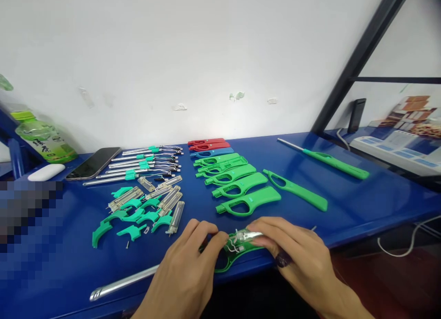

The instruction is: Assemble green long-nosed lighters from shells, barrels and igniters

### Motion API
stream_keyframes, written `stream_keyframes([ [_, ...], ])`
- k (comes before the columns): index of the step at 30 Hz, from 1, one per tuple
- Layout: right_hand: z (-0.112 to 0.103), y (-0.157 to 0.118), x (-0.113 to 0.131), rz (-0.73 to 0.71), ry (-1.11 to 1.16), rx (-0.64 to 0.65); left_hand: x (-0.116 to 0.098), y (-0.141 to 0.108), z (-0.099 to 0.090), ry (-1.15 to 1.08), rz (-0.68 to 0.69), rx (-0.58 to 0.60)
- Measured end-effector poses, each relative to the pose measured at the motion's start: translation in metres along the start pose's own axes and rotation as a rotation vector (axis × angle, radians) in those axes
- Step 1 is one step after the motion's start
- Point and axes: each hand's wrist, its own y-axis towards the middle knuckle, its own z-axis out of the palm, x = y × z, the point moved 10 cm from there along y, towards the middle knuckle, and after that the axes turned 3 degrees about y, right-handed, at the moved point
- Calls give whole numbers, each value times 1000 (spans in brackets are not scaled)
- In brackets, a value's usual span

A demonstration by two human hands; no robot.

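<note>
Left hand (pixel 186 264) pinches the front of an open green handle shell (pixel 225 265) at six o'clock, seemingly steadying it; right hand (pixel 298 248) grips a clear tank (pixel 248 236) over it, perhaps for alignment. A metal tube (pixel 124 282) points toward eight. Teal triggers (pixel 136 232) lie at ten, other shells (pixel 241 174) at twelve, probably grouped for easy reach.

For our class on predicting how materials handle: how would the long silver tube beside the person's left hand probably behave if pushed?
The tube is straight and shines like metal, so it is probably stiff. Its smooth, rounded surface suggests it could slide or roll, though the left hand, covering its near end, may steady it.
</note>
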Motion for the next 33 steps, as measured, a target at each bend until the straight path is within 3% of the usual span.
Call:
stream_keyframes([
  [13, -19, -2, -9, 34, -17, -146, 8, 3, -8, 3, -21, -65],
  [20, -17, 5, 8, -63, 1, -91, -6, 3, -9, 146, 103, -23],
  [23, -17, 9, 15, -71, 17, -87, -17, 2, -13, 228, 157, -72],
  [26, -17, 11, 19, -81, 33, -84, -22, 1, -21, 187, 157, -125],
  [33, -15, 5, 24, -119, 43, -65, -29, 3, -28, 103, 187, -65],
])
